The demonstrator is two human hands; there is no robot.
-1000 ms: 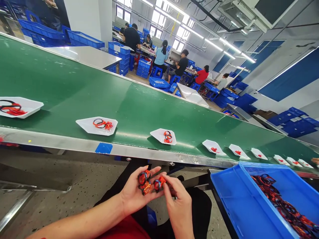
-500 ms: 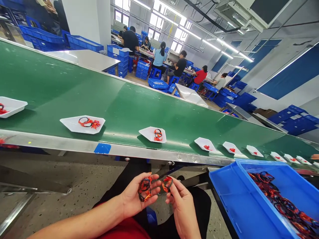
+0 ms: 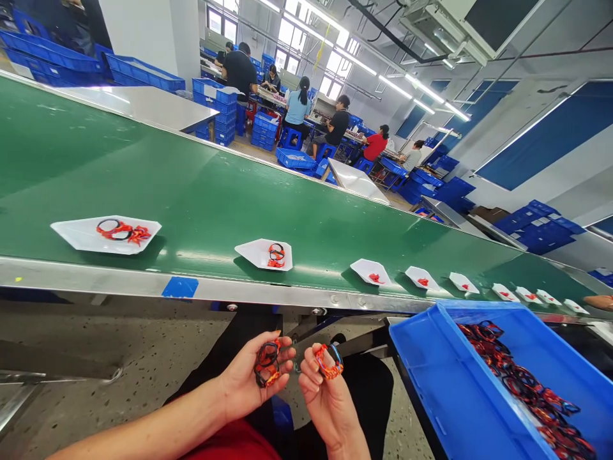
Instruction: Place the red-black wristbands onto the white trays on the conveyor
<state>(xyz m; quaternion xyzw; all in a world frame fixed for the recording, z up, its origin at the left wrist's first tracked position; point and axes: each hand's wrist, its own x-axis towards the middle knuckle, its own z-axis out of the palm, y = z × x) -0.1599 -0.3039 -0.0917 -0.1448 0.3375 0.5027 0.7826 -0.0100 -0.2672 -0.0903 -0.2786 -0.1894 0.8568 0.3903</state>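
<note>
My left hand (image 3: 244, 381) lies palm up, fingers slightly curled, cradling red-and-black ring-shaped pieces (image 3: 267, 364). To its right, my right hand (image 3: 330, 402) pinches an orange-red ring-shaped piece (image 3: 329, 367) with a dark, bluish-shining part between thumb and fingers. Both hands are above my lap, in front of the belt and apart from each other. On the green belt, a white tray (image 3: 71, 233) and another white tray (image 3: 253, 254) each hold ringed pieces with red bits. Several trays farther right, such as one white tray (image 3: 366, 268), carry only small red bits.
A blue bin (image 3: 421, 358) with many red-and-black pieces (image 3: 522, 380) stands at my right. The green conveyor belt (image 3: 191, 185) crosses ahead behind a metal rail (image 3: 268, 294). Another person's hand (image 3: 598, 301) is at the far right. People sit at benches beyond.
The trays have shifted left along the belt, and the whole view has shifted slightly. My right hand has turned its fingers upward, showing the pinched ring at another angle. My left hand keeps its pieces.
</note>
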